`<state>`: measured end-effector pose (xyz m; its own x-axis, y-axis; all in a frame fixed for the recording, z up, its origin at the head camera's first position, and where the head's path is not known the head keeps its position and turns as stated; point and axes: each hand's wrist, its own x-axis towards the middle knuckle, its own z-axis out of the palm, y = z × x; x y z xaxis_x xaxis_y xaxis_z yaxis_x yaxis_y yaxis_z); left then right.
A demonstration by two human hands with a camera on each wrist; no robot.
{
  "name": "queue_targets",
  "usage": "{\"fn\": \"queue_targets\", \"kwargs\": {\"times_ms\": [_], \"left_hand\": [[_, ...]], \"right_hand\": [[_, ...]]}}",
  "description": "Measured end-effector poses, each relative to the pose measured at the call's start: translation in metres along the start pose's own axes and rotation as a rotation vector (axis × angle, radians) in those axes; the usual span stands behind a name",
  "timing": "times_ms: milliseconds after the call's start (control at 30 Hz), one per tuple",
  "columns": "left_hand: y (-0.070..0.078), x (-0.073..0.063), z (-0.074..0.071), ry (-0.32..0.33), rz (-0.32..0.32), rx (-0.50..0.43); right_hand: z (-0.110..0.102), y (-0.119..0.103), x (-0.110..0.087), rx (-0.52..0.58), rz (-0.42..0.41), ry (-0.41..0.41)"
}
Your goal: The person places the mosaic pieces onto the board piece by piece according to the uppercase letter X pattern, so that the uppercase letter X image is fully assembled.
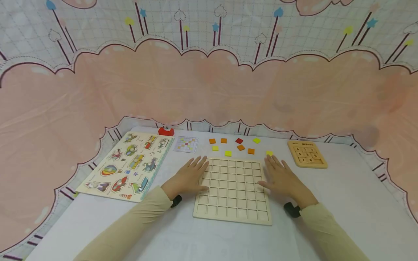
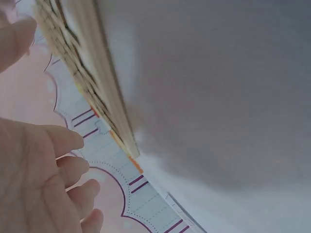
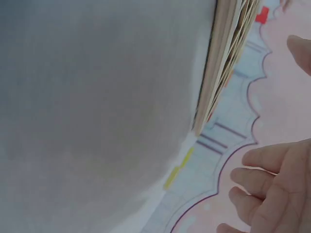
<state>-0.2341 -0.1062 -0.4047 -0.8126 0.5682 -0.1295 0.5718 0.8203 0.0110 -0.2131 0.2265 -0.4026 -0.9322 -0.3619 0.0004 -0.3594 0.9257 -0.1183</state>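
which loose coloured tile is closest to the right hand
The rightmost yellow tile: it lies right by the right hand, while all the others sit farther left.

The grid board (image 1: pixel 232 191) is a thin, square, pale wooden panel, its face divided into bare square cells. It lies flat, face up, between the left fingers (image 1: pixel 195 163) and right fingers (image 1: pixel 275 164). Its far edge is roughly level with the fingertips; its near edge extends below them.

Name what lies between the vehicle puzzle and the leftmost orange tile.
The head view shows a small grid card between the vehicle puzzle and that orange tile.
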Motion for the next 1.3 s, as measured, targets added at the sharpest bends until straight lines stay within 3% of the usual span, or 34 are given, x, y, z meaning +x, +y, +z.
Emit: {"fn": "queue_targets", "kwargs": {"times_ms": [233,433,600,767,900,1300], "left_hand": [[-0.004,-0.008,0.001,-0.051,0.061,0.078],[-0.006,-0.014,0.001,-0.075,0.099,0.121],[-0.006,-0.017,0.004,-0.109,0.102,0.138],[-0.004,-0.019,0.005,-0.108,0.109,0.137],[-0.003,-0.020,0.006,-0.100,0.123,0.145],[-0.003,-0.020,0.005,-0.094,0.141,0.151]], "right_hand": [[-0.010,0.021,0.018,0.093,0.016,-0.017],[-0.016,0.041,0.042,0.358,0.071,0.027],[-0.008,0.057,0.059,0.487,0.090,0.077],[0.002,0.069,0.070,0.632,0.146,0.048],[0.006,0.075,0.075,0.675,0.176,0.031],[0.008,0.070,0.085,0.749,0.148,0.022]]}}
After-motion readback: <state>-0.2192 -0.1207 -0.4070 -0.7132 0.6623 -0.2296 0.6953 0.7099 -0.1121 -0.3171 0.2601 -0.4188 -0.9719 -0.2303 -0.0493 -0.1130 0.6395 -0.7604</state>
